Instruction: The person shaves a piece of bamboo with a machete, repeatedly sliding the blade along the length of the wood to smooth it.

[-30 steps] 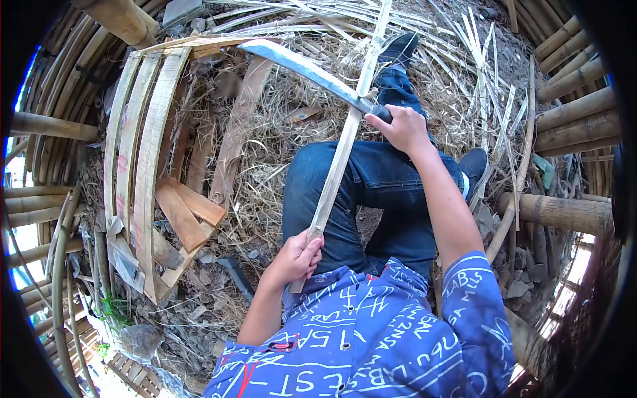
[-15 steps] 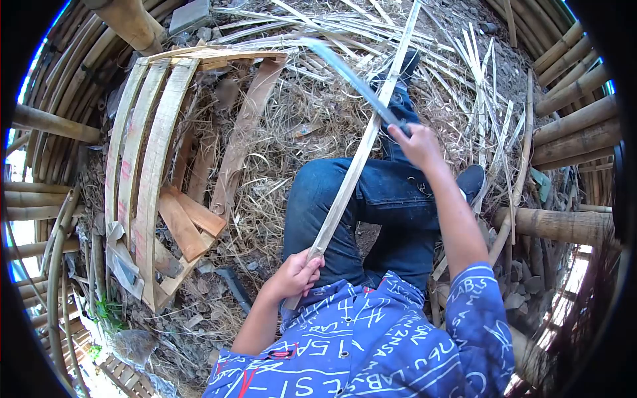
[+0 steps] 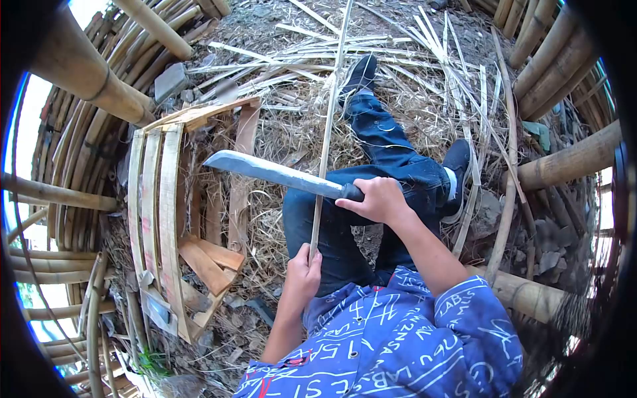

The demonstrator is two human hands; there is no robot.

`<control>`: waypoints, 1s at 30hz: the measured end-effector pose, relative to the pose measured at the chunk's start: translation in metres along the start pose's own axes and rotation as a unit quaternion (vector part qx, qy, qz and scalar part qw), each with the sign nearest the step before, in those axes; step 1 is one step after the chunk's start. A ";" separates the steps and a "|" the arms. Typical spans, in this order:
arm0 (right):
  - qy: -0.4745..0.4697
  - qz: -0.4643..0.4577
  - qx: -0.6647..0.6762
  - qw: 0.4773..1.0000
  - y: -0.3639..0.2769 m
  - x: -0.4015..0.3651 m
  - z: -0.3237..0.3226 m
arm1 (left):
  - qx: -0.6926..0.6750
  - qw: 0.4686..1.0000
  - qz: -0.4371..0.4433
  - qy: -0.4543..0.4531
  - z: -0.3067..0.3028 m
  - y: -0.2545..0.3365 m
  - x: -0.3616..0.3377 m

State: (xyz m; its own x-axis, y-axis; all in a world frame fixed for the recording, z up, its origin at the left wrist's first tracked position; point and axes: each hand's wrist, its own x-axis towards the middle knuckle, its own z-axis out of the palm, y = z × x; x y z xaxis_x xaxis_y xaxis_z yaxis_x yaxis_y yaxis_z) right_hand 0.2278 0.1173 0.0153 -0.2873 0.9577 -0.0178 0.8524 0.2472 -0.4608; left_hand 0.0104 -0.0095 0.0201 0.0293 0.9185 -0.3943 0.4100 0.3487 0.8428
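Observation:
A long, thin strip (image 3: 330, 109) of bamboo or wood runs from my lap up past my outstretched foot. My left hand (image 3: 304, 270) is closed around its lower end, above my thigh. In my right hand (image 3: 379, 200) is the dark handle of a large machete (image 3: 272, 174). Its broad grey blade points left and crosses the strip just above my left hand; the blade appears to touch the strip.
A slatted wooden crate (image 3: 169, 212) lies at the left, with short boards (image 3: 211, 262) in it. Split strips (image 3: 298, 60) and shavings cover the ground ahead. Bamboo poles (image 3: 570, 156) stand or lie around both sides. A grey block (image 3: 170, 82) is at the upper left.
The machete has swung from pointing up and left to lying nearly level, lower on the strip. My right hand has moved down and left. The strip stands more upright, and the view has shifted.

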 end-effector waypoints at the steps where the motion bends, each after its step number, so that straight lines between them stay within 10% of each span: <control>1: -0.004 0.001 0.003 1.000 0.000 -0.002 0.000 | 0.006 1.000 0.003 0.000 0.001 0.009 0.000; 14: -0.097 -0.048 0.030 0.994 -0.002 0.002 -0.007 | 0.060 0.997 0.054 0.008 -0.001 -0.004 0.015; 19: -0.123 -0.069 0.002 0.990 -0.009 0.007 -0.007 | -0.372 0.891 -0.152 -0.210 -0.020 0.001 0.021; 30: -0.197 -0.074 -0.047 0.977 -0.018 0.028 -0.013 | -0.402 0.866 -0.144 -0.262 -0.022 -0.015 0.029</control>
State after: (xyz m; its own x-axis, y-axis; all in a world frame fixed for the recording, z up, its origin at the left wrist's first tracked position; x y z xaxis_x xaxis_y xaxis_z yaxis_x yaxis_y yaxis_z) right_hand 0.2100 0.1419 0.0341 -0.5399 0.7842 -0.3058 0.8201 0.4083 -0.4009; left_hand -0.0147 0.0161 0.0042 0.5269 0.6352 -0.5646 -0.2914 0.7591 0.5821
